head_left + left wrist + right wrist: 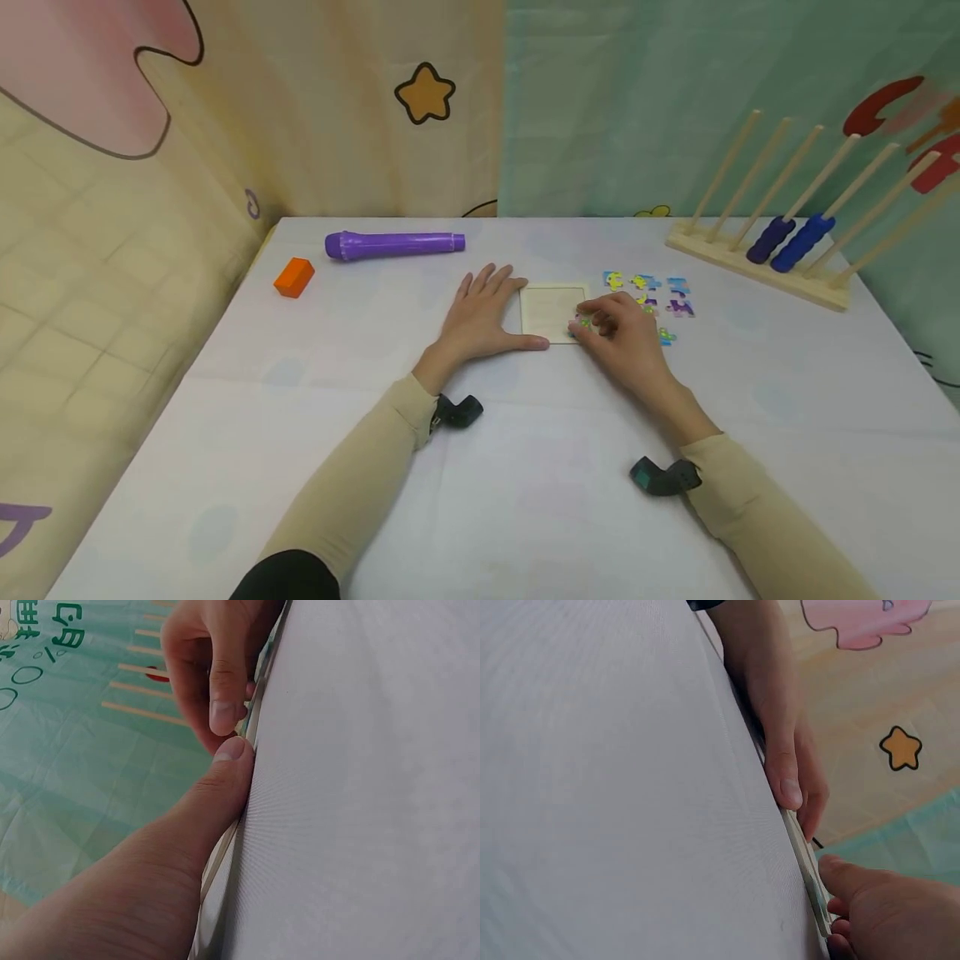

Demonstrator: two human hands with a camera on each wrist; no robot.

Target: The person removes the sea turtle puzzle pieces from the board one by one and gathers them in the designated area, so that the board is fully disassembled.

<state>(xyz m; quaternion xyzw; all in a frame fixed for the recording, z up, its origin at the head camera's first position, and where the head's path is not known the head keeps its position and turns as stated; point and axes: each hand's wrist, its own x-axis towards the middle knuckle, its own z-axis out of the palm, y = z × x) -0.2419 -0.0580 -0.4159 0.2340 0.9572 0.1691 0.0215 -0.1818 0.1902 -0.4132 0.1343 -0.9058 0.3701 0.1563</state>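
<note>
A shallow square wooden puzzle tray lies flat on the white table. My left hand steadies its left side, fingers spread and thumb stretched along the near edge. Over the tray's right edge, my right hand pinches a small colorful puzzle piece between thumb and fingers, partly hidden by them. Just right of the tray lie several loose jigsaw pieces, some behind the right hand. The left wrist view has the left thumb close to the right hand's fingers; in the right wrist view the tray edge runs between both hands.
A purple toy microphone lies at the back left, with an orange block nearer the left edge. At the back right stands a wooden rack of pegs, two of them carrying blue beads. Printed curtains hang behind the table.
</note>
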